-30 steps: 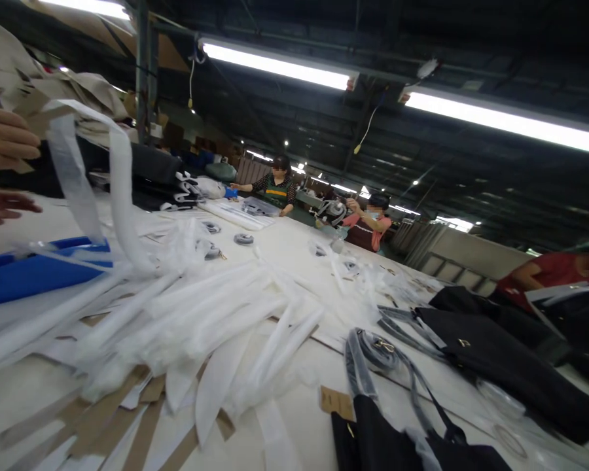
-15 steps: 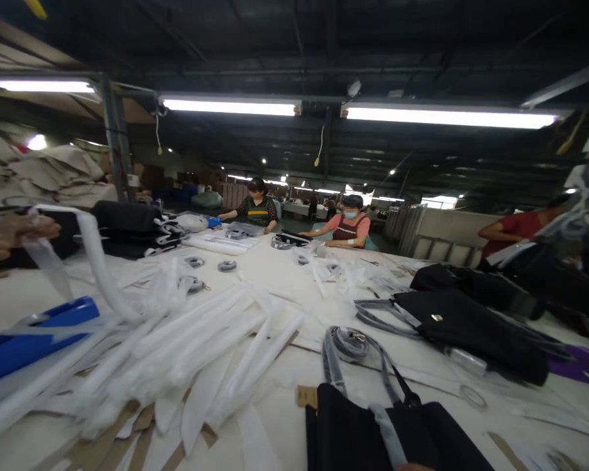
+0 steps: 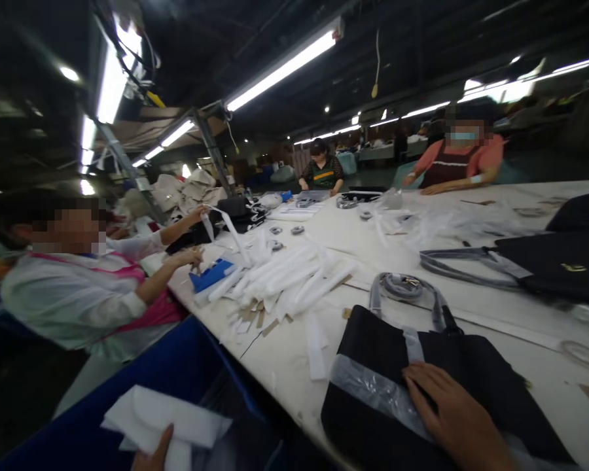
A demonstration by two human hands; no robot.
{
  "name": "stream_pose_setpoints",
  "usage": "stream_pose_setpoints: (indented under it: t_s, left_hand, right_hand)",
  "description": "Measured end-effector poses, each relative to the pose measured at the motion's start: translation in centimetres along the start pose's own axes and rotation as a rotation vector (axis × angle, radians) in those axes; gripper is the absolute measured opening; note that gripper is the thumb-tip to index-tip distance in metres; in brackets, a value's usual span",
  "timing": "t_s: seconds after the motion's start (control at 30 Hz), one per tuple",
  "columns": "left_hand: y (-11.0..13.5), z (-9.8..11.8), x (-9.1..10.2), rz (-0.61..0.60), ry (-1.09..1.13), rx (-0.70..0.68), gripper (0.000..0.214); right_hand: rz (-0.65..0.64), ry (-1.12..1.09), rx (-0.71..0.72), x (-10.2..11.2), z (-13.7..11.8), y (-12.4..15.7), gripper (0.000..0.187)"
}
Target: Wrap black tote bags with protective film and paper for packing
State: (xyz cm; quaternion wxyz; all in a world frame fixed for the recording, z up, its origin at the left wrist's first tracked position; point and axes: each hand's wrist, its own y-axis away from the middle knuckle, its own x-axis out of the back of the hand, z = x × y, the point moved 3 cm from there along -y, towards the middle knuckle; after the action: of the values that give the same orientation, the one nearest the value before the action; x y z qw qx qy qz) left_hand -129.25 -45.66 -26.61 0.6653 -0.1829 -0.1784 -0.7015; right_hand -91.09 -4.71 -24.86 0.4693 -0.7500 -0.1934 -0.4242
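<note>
At the lower edge, my left hand (image 3: 153, 453) grips a bundle of folded white foam sheets (image 3: 160, 412) over a blue bin. A finger lies across the bundle; the rest of that hand is cut off by the frame. My right hand (image 3: 451, 409) lies on a black handbag (image 3: 373, 327), fingers stretched out over its front beside a clear plastic-wrapped strip (image 3: 413, 343). A clear plastic band also crosses the bag. Its grey-wrapped strap (image 3: 397, 286) is coiled on the table behind it.
A blue bin (image 3: 122, 392) stands against the table's (image 3: 294, 356) left edge. White foam strips (image 3: 294, 271) are heaped mid-table. Another black bag (image 3: 550, 261) lies right, near a tape roll (image 3: 583, 354). A co-worker (image 3: 78, 294) sits left; two more people work across the table.
My view has swung left and tilted, bringing the left co-worker and blue bin into sight. My left hand with the white foam sheets has appeared, and my right hand now shows on the black handbag.
</note>
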Motion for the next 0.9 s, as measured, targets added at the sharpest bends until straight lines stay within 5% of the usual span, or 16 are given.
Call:
stream_pose_setpoints:
  t_s: [0.07,0.17,0.33,0.5,0.73,0.8,0.9]
  left_hand:
    - [-0.2,1.3,2.1,0.074,0.129,0.028,0.045]
    - [-0.7,6.6,3.6,0.056,0.274,-0.021,0.053]
    - [0.9,19.2,0.5,-0.183,0.157,-0.196,0.057]
    - [3.9,29.2,-9.8,-0.460,-0.140,-0.619,0.059]
    - [4.9,36.7,-27.1,-0.870,-0.331,-0.948,0.063]
    - [4.1,37.7,-30.9,-0.880,-0.433,-0.991,0.070]
    - [2.7,38.4,-34.9,-0.709,-0.563,-1.023,0.082]
  right_hand:
    - [0.006,-0.031,0.003,-0.2,0.3,0.1,0.030]
    - [0.002,-0.075,0.000,-0.2,0.5,0.2,0.028]
    - [0.017,-0.154,-0.009,0.0,0.1,0.4,0.025]
    - [0.014,-0.209,-0.067,0.3,-0.6,0.2,0.021]
    - [0.036,-0.233,-0.098,0.7,-1.3,0.2,0.023]
    - [0.062,-0.226,-0.076,0.9,-1.4,0.2,0.022]
    - [0.108,-0.232,-0.032,1.0,-1.2,0.2,0.023]
